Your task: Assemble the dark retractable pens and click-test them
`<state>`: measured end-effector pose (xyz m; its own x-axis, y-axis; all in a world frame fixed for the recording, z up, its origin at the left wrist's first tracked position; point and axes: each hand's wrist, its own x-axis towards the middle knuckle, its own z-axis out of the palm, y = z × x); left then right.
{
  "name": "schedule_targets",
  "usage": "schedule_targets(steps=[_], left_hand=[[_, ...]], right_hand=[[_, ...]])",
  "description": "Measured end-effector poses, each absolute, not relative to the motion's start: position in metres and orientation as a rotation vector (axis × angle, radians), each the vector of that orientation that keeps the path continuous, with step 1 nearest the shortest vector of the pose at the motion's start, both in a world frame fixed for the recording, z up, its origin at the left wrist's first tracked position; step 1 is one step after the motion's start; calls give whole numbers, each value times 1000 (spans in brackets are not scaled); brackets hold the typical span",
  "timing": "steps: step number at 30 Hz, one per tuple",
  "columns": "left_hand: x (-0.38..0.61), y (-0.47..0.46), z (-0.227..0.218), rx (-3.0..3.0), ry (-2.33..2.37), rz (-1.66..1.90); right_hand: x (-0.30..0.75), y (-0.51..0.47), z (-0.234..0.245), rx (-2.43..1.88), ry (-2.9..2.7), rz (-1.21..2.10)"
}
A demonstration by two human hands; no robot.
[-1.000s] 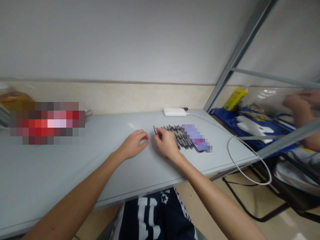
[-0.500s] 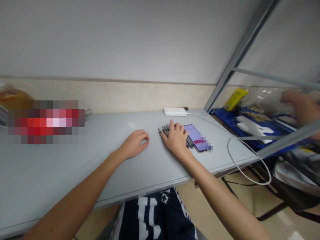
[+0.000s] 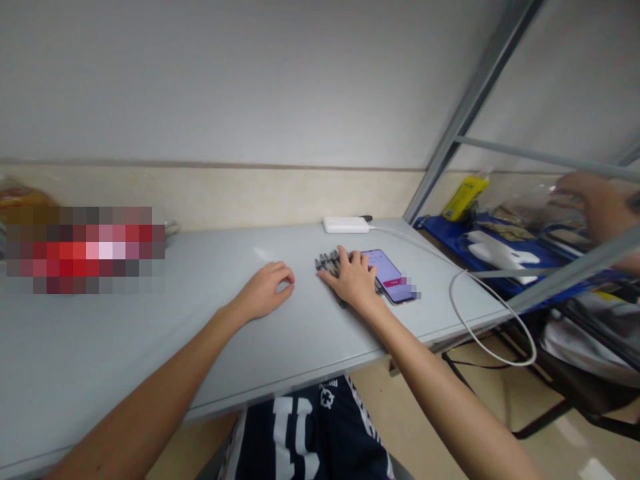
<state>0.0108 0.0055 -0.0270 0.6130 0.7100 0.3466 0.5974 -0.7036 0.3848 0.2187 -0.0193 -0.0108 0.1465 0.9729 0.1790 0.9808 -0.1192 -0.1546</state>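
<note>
Under my right hand (image 3: 353,277) lies a row of several dark pens (image 3: 327,260), side by side on the grey desk (image 3: 230,373). The fingers are spread over the pens and my palm covers their middle parts. Just right of the pens, close to my fingertips, is a phone (image 3: 385,270) with its screen lit, face up. My left hand (image 3: 267,290) rests on the desk to the left of the pens. Its fingers are loosely curled, with a gap between thumb and forefinger and nothing visible in it.
A white power bank (image 3: 345,225) near the wall has a white cable (image 3: 453,293) looping off the desk's right edge. A metal frame (image 3: 470,107) stands to the right. Beyond it are a blue surface (image 3: 435,233), a yellow packet (image 3: 466,197) and another person's hand (image 3: 583,190). Blurred red items (image 3: 85,250) lie left.
The pens have spread out to the left under my right hand, and more of their ends show. My left hand stays in place. The view has shifted slightly.
</note>
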Motion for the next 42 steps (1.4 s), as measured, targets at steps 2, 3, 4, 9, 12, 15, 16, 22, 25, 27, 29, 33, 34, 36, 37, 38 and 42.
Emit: schedule_targets(steps=[2, 3, 4, 9, 12, 15, 16, 22, 25, 27, 29, 33, 34, 36, 37, 38, 42], left_hand=[[11, 5, -26, 2605, 1077, 707], [11, 5, -26, 2604, 1079, 706], [11, 5, -26, 2603, 1080, 706], [11, 5, -25, 2598, 1080, 708], [11, 5, -25, 2588, 1089, 697], [11, 5, -25, 2586, 1091, 698], [11, 5, -25, 2586, 1089, 701], [11, 5, -25, 2593, 1085, 701], [11, 5, -25, 2592, 1086, 705], [10, 5, -26, 2592, 1084, 703], [10, 6, -26, 2594, 1087, 696], [11, 5, -25, 2591, 1098, 690], [11, 5, -25, 2586, 1098, 691], [11, 5, -24, 2577, 1096, 691], [12, 5, -24, 2575, 1095, 687], [12, 5, -24, 2575, 1096, 685], [11, 5, -24, 2579, 1098, 678]], right_hand=[[218, -19, -9, -2209, -1908, -33], [218, -18, -8, -2219, -1906, -25], [218, -18, -7, -2228, -1903, -18], [217, -15, -8, -2244, -1909, -35], [217, -12, -9, -2261, -1899, -22], [216, -10, -8, -2273, -1886, 14], [216, -9, -7, -2274, -1887, 29], [215, -9, -2, -2274, -1890, 76], [215, -9, -5, -2273, -1897, 89], [214, -9, -7, -2260, -1907, 74], [212, -10, -8, -2247, -1917, 53], [209, -12, -7, -2243, -1930, 49], [209, -12, -7, -2240, -1935, 50], [206, -13, -8, -2232, -1943, 42], [205, -13, -9, -2228, -1946, 32], [204, -13, -10, -2221, -1947, 19], [200, -13, -12, -2198, -1952, 4]])
